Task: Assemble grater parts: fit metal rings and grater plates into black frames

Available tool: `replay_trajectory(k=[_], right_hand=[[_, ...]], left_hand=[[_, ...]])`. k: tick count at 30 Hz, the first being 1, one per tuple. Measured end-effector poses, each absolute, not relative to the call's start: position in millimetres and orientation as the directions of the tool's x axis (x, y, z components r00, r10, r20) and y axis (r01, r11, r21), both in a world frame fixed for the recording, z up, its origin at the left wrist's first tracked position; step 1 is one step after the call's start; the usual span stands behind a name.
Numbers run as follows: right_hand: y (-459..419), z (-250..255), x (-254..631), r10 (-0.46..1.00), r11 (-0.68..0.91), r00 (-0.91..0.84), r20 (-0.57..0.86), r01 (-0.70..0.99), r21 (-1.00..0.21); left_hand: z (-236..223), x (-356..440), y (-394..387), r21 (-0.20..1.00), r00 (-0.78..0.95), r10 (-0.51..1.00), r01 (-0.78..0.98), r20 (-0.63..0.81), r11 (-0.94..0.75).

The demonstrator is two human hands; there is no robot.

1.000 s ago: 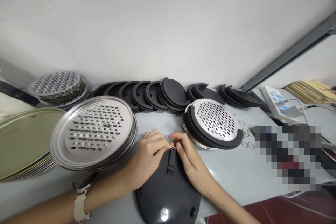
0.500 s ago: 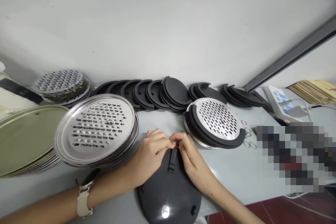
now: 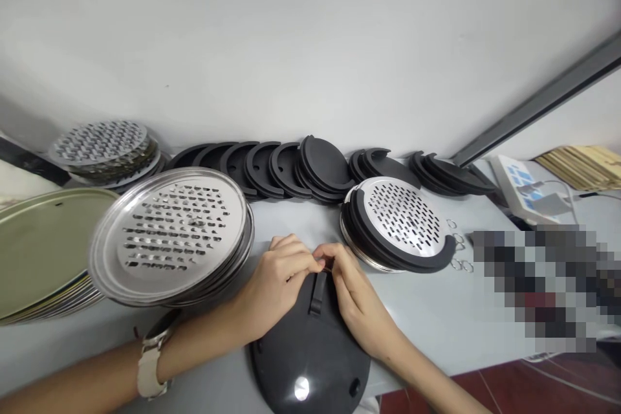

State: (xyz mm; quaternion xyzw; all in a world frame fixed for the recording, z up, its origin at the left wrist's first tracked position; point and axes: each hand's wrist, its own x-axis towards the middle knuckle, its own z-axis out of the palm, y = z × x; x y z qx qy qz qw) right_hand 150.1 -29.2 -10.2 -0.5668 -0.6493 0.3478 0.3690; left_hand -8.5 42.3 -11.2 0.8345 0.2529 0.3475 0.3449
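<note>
A black round plate (image 3: 310, 349) lies at the front edge of the table, with a short black strap (image 3: 317, 292) running up to its far rim. My left hand (image 3: 286, 281) and my right hand (image 3: 349, 291) meet over the end of this strap, fingertips pinched together. Between the fingers shows a thin sliver of something, too small and covered to name. To the right, several thin metal rings (image 3: 457, 264) are scattered beside a perforated metal disc (image 3: 405, 217) seated in a black rimmed plate.
Left of my hands rises a stack of metal grater plates (image 3: 111, 272). Farther left are green round trays (image 3: 43, 246) and another grater stack (image 3: 101, 142). Black rimmed plates (image 3: 327, 168) lean along the wall. A white device (image 3: 521, 191) and wooden boards (image 3: 582, 168) stand at right.
Both hands keep their pinch at the strap's end with hardly any movement. The view has shifted slightly.
</note>
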Motion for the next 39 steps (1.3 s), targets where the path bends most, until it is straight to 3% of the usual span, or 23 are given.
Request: replay_trajectory(k=[22,39], right_hand=[[-30.2,-11.3,149.9,0.995,0.099,-0.052,0.084,0.502,-0.859],[-31.3,-13.6,148.2,0.997,0.025,0.054,0.054,0.442,-0.897]], left_hand=[[-6.4,-16.6,36.1,0.540,0.729,0.506,0.223,0.460,-0.812],[-4.0,-17.9,35.9,0.560,0.752,0.559,0.311,0.349,-0.768]])
